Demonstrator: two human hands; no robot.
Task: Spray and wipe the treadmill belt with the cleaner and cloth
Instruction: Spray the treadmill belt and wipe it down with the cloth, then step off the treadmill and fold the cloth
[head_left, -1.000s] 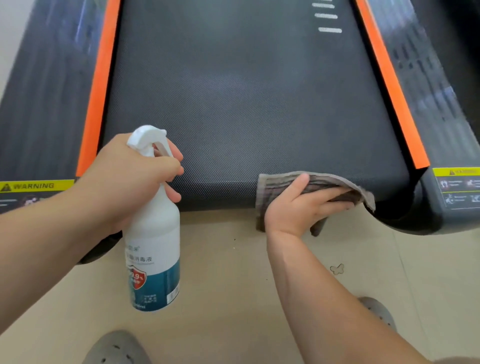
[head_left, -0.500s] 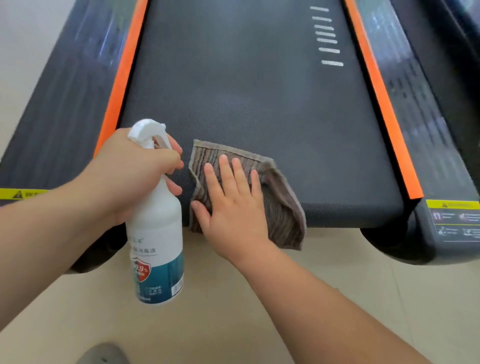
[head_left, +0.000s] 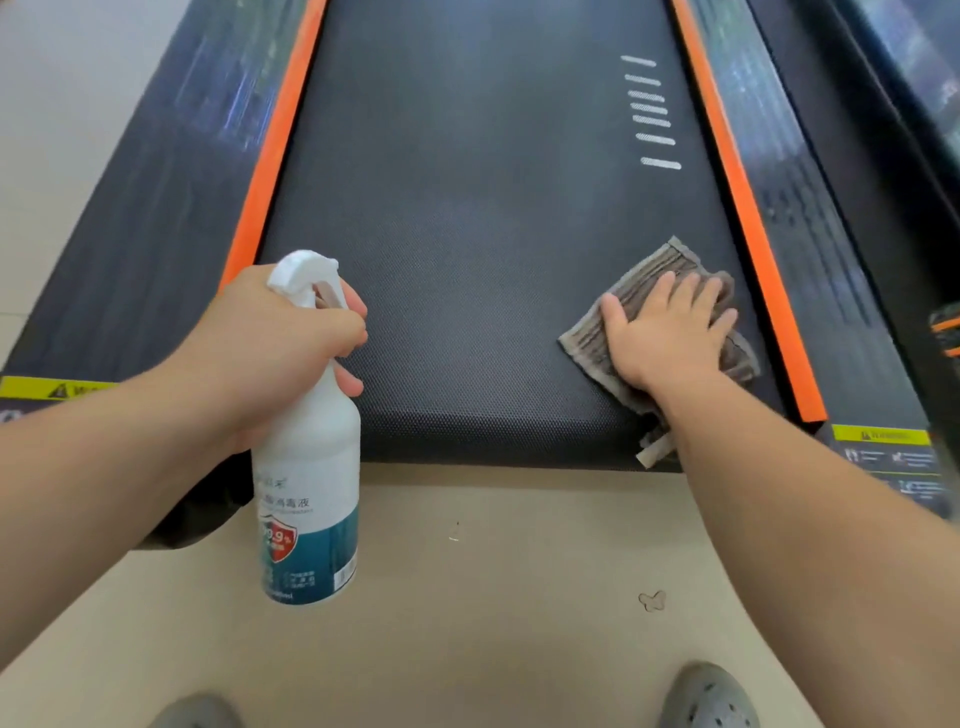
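The dark textured treadmill belt (head_left: 467, 249) fills the middle of the view, its rear end nearest me. My left hand (head_left: 270, 343) grips the neck of a white spray bottle (head_left: 309, 493) with a teal label, held upright over the belt's rear left corner, fingers curled round the trigger. My right hand (head_left: 670, 332) presses flat, fingers spread, on a brown-grey cloth (head_left: 644, 280) lying at the belt's right rear, close to the orange strip. One corner of the cloth hangs over the rear edge.
Orange strips (head_left: 748, 228) and dark side rails (head_left: 156, 197) border the belt on both sides. Yellow warning labels (head_left: 878, 435) sit on the rear corners. Beige floor (head_left: 519, 597) lies below, with my two grey shoes (head_left: 706, 696) at the bottom edge.
My right hand has slid the cloth across the belt from the left rear, beside the bottle, to the right rear. The left hand with the bottle has stayed in place.
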